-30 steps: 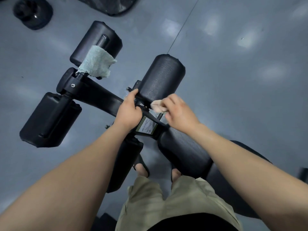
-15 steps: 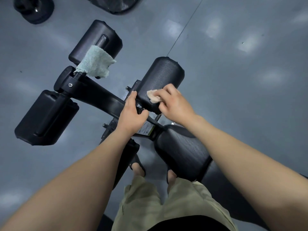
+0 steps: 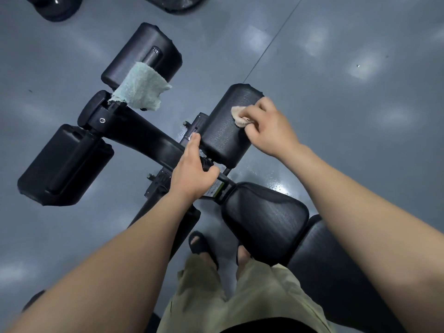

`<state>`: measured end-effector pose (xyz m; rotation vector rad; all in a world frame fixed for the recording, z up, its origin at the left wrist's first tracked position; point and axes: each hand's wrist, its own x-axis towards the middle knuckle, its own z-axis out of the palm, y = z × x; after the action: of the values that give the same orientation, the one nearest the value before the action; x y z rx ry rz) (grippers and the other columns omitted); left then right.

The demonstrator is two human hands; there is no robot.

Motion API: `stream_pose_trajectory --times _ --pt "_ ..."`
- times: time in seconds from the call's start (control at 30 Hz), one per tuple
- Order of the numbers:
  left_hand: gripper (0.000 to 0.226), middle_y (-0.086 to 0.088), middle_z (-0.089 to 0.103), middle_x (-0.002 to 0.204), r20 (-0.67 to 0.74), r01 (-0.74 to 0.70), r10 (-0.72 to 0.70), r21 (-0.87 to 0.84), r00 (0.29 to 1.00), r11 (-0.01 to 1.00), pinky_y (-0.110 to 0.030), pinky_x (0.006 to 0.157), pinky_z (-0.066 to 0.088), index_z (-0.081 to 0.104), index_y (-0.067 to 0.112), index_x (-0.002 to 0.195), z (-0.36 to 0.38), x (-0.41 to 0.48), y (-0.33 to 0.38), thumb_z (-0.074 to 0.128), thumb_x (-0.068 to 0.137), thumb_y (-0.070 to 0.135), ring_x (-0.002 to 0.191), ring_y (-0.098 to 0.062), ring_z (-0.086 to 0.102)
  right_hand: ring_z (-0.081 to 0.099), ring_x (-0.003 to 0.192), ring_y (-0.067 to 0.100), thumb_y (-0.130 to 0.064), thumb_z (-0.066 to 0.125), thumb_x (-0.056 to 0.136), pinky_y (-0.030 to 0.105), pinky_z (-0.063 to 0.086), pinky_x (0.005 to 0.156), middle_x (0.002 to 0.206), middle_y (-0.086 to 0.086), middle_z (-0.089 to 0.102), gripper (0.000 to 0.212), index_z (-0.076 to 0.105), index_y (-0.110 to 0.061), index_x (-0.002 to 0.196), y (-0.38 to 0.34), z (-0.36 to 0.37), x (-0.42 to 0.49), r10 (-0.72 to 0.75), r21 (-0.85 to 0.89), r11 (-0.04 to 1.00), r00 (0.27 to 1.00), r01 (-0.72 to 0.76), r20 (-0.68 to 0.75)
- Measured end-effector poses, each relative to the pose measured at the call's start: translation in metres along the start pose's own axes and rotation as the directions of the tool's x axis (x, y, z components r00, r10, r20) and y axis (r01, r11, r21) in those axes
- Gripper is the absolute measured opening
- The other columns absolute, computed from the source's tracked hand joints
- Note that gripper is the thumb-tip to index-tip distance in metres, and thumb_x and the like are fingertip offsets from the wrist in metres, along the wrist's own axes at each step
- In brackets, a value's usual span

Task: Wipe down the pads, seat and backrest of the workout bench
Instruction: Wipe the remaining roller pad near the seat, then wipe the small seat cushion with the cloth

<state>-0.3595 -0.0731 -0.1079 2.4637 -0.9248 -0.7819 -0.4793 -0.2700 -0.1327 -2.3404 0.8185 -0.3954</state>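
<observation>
Right hand (image 3: 266,127) grips cloth (image 3: 239,116) on the right pad (image 3: 225,131); left hand (image 3: 192,174) clasps the frame (image 3: 144,138); seat (image 3: 264,219), backrest apparently unwiped.

Both forearms were bare, reaching fwd & down. Left grip (image 3: 192,174) sat on the frame bar (image 3: 149,143), thumb hooked round it, index finger lying straight along it. Right grip (image 3: 266,126) was further fwd, knuckles up, wrist bent slightly, fingers curled & pinching a small cloth (image 3: 236,115) against the roller pad (image 3: 221,138). Arms were well apart at the elbows.
</observation>
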Motion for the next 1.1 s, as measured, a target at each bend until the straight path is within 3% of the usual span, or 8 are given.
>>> stream_pose_trajectory --times 0.17,0.4,0.57,0.73,0.83,0.93,1.03,1.1 --pt "0.089 0.015 0.015 0.166 0.026 0.007 -0.006 -0.03 1.0 1.0 -0.028 0.105 0.031 0.013 0.03 0.159 -0.003 0.0 -0.002 0.06 0.084 0.032 0.143 -0.009 0.034 0.058 0.092 0.034 -0.013 0.047 0.091 0.034 0.047 0.08 0.111 0.015 0.049 0.039 0.062 -0.017 0.127 0.005 -0.005 0.027 0.292 0.07 0.956 0.938 -0.283 -0.188" --pt "0.089 0.011 0.018 0.166 0.074 0.006 0.0 -0.086 0.997 0.996 -0.035 0.118 0.03 0.012 0.03 0.159 -0.006 0.002 -0.006 0.057 0.083 0.038 0.149 -0.011 0.027 0.056 0.094 0.026 -0.021 0.049 0.086 0.037 0.05 0.076 0.106 0.002 0.05 0.035 0.067 -0.026 0.115 -0.024 0.005 0.005 -0.058 -0.032 0.997 0.988 0.064 0.143" --pt "0.081 0.009 0.024 0.164 0.137 0.093 -0.064 -0.216 0.989 0.972 -0.038 0.119 0.03 0.016 0.033 0.159 -0.016 -0.007 -0.01 0.054 0.087 0.035 0.146 -0.012 0.033 0.056 0.101 0.036 -0.016 0.049 0.094 0.039 0.049 0.086 0.118 0.012 0.048 0.037 0.061 -0.02 0.129 -0.025 0.006 0.019 0.21 -0.046 0.975 0.973 -0.215 -0.09" --pt "0.069 0.011 0.043 0.153 0.051 0.154 -0.145 -0.366 0.988 0.918 -0.03 0.116 0.032 0.037 0.031 0.151 -0.022 -0.045 -0.032 0.056 0.085 0.035 0.139 -0.005 0.04 0.055 0.106 0.032 -0.011 0.051 0.092 0.036 0.048 0.092 0.119 0.007 0.051 0.038 0.065 -0.022 0.125 -0.051 0.02 -0.022 0.049 -0.054 0.998 0.992 -0.043 0.117" --pt "0.044 0.008 0.054 0.136 -0.031 0.116 -0.133 -0.323 0.991 0.939 -0.02 0.1 0.032 0.055 0.024 0.136 -0.028 -0.076 -0.039 0.055 0.092 0.027 0.127 -0.008 0.049 0.056 0.102 0.022 -0.01 0.051 0.092 0.033 0.047 0.092 0.116 0.003 0.052 0.037 0.066 -0.024 0.123 -0.078 0.028 -0.067 0.017 -0.012 1.0 0.959 -0.014 0.284" --pt "0.022 0.007 0.06 0.109 -0.113 0.103 -0.142 -0.296 0.983 0.95 -0.022 0.087 0.036 0.068 0.021 0.105 -0.034 -0.11 -0.038 0.051 0.096 0.031 0.104 -0.011 0.056 0.055 0.1 0.011 -0.006 0.054 0.089 0.02 0.041 0.091 0.111 -0.001 0.051 0.04 0.067 -0.026 0.122 -0.106 0.035 -0.116 -0.002 0.079 0.996 0.931 -0.029 0.366" --pt "0.039 0.002 0.062 0.074 -0.102 0.21 -0.254 -0.319 0.962 0.924 -0.033 0.071 0.042 0.06 0.015 0.076 -0.038 -0.153 -0.043 0.049 0.098 0.045 0.08 -0.02 0.057 0.054 0.094 -0.001 -0.009 0.059 0.087 0.019 0.042 0.092 0.109 0.0 0.054 0.035 0.067 -0.03 0.115 -0.141 0.035 -0.163 0.044 0.229 0.966 0.946 -0.123 0.322" --pt "0.042 -0.003 0.068 0.068 -0.05 0.255 -0.308 -0.443 0.95 0.86 -0.036 0.074 0.054 0.056 0.015 0.071 -0.038 -0.182 -0.053 0.053 0.091 0.051 0.074 -0.024 0.066 0.061 0.089 0.006 -0.024 0.063 0.082 0.036 0.052 0.091 0.109 0.0 0.061 0.029 0.065 -0.042 0.105 -0.165 0.03 -0.191 0.078 0.337 0.921 0.938 -0.198 0.337"
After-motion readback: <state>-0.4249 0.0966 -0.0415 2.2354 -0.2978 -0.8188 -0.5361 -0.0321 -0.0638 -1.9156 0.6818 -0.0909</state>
